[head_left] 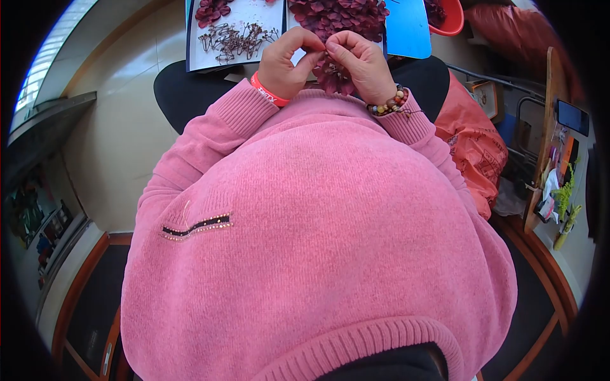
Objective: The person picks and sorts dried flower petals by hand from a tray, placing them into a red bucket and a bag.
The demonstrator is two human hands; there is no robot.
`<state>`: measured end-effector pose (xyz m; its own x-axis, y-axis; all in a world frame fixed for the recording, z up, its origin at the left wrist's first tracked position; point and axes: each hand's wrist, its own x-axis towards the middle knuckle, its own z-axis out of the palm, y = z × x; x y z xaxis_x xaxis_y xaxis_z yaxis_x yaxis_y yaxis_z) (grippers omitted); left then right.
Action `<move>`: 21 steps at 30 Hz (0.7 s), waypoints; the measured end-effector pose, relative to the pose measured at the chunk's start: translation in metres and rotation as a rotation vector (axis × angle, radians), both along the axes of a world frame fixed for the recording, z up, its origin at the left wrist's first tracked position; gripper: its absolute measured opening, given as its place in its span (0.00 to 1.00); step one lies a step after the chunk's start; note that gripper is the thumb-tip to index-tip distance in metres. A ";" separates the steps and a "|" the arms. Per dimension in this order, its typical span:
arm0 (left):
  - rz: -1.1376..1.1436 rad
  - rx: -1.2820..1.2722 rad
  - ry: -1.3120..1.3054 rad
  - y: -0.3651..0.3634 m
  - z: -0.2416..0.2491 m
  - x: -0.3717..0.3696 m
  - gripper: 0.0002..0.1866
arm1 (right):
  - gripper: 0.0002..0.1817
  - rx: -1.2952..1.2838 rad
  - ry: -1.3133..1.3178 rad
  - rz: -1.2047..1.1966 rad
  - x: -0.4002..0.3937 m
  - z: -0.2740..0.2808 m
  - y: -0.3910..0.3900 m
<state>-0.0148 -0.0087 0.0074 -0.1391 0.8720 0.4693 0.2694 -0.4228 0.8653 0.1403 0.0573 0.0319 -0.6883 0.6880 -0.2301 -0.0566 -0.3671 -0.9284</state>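
Observation:
My left hand (284, 70), with a red wristband, pinches thumb and forefinger at the top of a dark red artificial flower (334, 79). My right hand (370, 68), wearing a bead bracelet, meets it there, its thumb and forefinger also closed in a pinch. The flower hangs just below the fingertips, its petals spread. What exactly sits between the fingertips is too small to make out. Beyond my hands lies a heap of dark red fabric petals (343, 20). Several thin brown wiry pieces (236, 42) lie tangled on a white, dark-edged tray (206, 60), beside a few more petals (211, 11).
A blue panel (408, 32) borders the petal heap, and a red basin (454, 18) with dark petals stands past it. Large red plastic bags (473, 136) rest to my right. Farther right, a wooden ledge (548, 146) stands near a phone (573, 117) and small items.

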 end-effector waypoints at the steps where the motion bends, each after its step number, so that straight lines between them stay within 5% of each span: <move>1: -0.009 -0.047 -0.057 -0.001 -0.002 0.001 0.06 | 0.07 -0.003 0.009 -0.006 0.000 -0.001 0.000; 12: -0.118 -0.236 -0.381 -0.004 -0.001 0.010 0.06 | 0.06 0.186 0.000 -0.028 0.003 -0.004 -0.001; 15: -0.147 -0.408 -0.435 -0.003 -0.005 0.007 0.07 | 0.12 0.156 -0.059 -0.012 0.002 -0.010 0.000; 18: -0.106 -0.811 -0.768 0.007 -0.023 -0.005 0.08 | 0.18 -0.004 -0.186 -0.073 0.000 -0.015 0.000; 21: 0.073 -0.962 -0.699 0.004 -0.022 -0.004 0.09 | 0.25 -0.037 -0.305 -0.123 -0.004 -0.010 0.000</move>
<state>-0.0191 -0.0046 -0.0148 -0.1684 0.8039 -0.5704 -0.3897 0.4772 0.7876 0.1362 0.0573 0.0221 -0.4959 0.7493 -0.4390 0.1757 -0.4085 -0.8957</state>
